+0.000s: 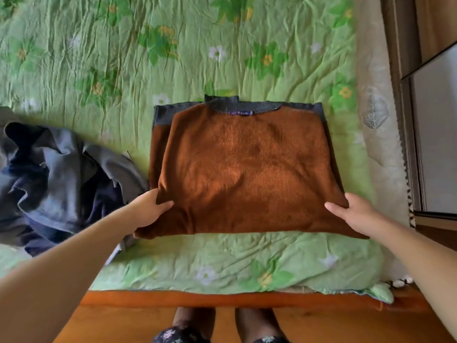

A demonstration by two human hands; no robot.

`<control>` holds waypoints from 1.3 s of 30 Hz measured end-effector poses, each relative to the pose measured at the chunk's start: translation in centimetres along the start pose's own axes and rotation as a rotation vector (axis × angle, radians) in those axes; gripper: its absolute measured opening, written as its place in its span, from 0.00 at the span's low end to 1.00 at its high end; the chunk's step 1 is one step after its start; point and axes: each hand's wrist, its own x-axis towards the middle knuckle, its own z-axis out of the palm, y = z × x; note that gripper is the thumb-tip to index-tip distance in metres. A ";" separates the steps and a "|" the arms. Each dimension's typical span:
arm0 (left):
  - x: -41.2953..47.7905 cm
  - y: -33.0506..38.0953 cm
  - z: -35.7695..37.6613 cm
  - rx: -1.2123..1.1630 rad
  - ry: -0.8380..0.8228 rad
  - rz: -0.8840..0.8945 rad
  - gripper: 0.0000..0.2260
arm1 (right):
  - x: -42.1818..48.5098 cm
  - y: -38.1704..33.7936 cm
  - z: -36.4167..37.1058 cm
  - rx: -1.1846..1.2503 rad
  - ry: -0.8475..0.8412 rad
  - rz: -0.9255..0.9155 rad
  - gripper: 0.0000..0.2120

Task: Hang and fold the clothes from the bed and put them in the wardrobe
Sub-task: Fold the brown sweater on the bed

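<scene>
Rust-brown fleece sweater (247, 169), centre frame, lying folded on the green floral quilt (99, 58); grey ribbed collar and label at 12 o'clock. Left hand (150, 209) pinches its edge at 8 o'clock and right hand (356, 214) at 4 o'clock, thumbs on top, fingers beneath. Crumpled grey-blue clothes (57, 179) lie at 9 o'clock.

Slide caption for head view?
The left hand and right hand grip the lower corners of a brown sweater on the green floral bedspread, grey clothes heaped beside it.
</scene>
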 end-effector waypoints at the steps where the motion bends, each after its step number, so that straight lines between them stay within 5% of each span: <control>1: -0.4 -0.2 0.6 0.050 -0.002 0.005 0.21 | -0.3 0.9 0.7 -0.014 -0.013 0.013 0.32; 9: -1.1 3.7 -0.2 0.391 0.204 -0.074 0.28 | 1.3 -2.0 0.8 -0.134 0.086 0.028 0.37; 13: 2.3 7.7 -3.5 0.177 0.413 0.031 0.29 | 4.6 -9.1 -1.6 0.039 0.264 -0.072 0.36; 19: 8.0 10.7 -6.2 -0.265 0.351 0.029 0.21 | 8.5 -15.3 -3.6 0.294 0.317 -0.046 0.31; 23: 8.2 10.2 -6.6 -0.301 0.408 0.083 0.13 | 8.6 -15.5 -4.4 0.263 0.305 -0.151 0.17; 26: 8.0 9.5 -7.2 -0.285 0.534 0.116 0.12 | 8.4 -15.7 -5.3 0.242 0.431 -0.218 0.16; 32: 7.8 8.4 -5.6 -0.108 0.530 0.052 0.17 | 7.8 -16.9 -3.3 -0.105 0.552 -0.256 0.25; 35: 6.2 6.7 -3.1 -0.138 0.517 0.006 0.28 | 5.2 -17.1 0.5 -0.485 0.666 -0.619 0.33; 37: 5.0 4.9 -1.5 -0.222 0.469 0.021 0.35 | 3.1 -16.8 4.8 -0.585 0.514 -0.869 0.33; 39: 4.1 3.1 -0.6 -0.273 0.438 0.050 0.39 | 1.5 -16.4 8.7 -0.704 0.291 -0.882 0.35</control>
